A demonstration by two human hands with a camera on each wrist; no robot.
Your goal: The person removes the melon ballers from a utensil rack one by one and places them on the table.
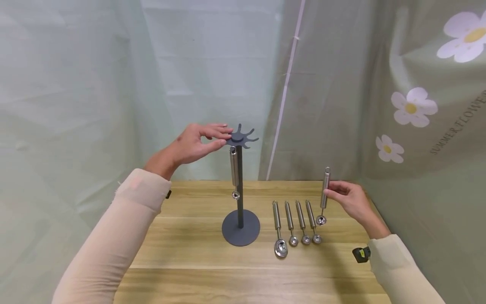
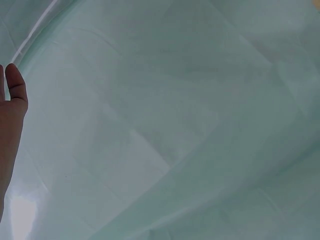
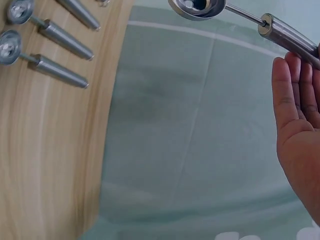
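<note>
A dark grey stand (image 1: 240, 228) with a hooked star-shaped top (image 1: 240, 137) rises from the wooden table (image 1: 197, 261). One steel scoop (image 1: 234, 171) hangs from a hook at its top. My left hand (image 1: 197, 143) pinches the left edge of that top between thumb and fingers. My right hand (image 1: 351, 198) pinches the handle of another steel scoop (image 1: 324, 194) and holds it upright, bowl down, just above the table; the right wrist view shows its bowl (image 3: 197, 7). Several more scoops (image 1: 295, 226) lie in a row between the stand and my right hand.
Pale green curtains hang close behind the table, and a flowered cloth (image 1: 417, 105) hangs at the right. The table's right edge runs near my right wrist. A small black and yellow object (image 1: 361, 254) sits at my right cuff.
</note>
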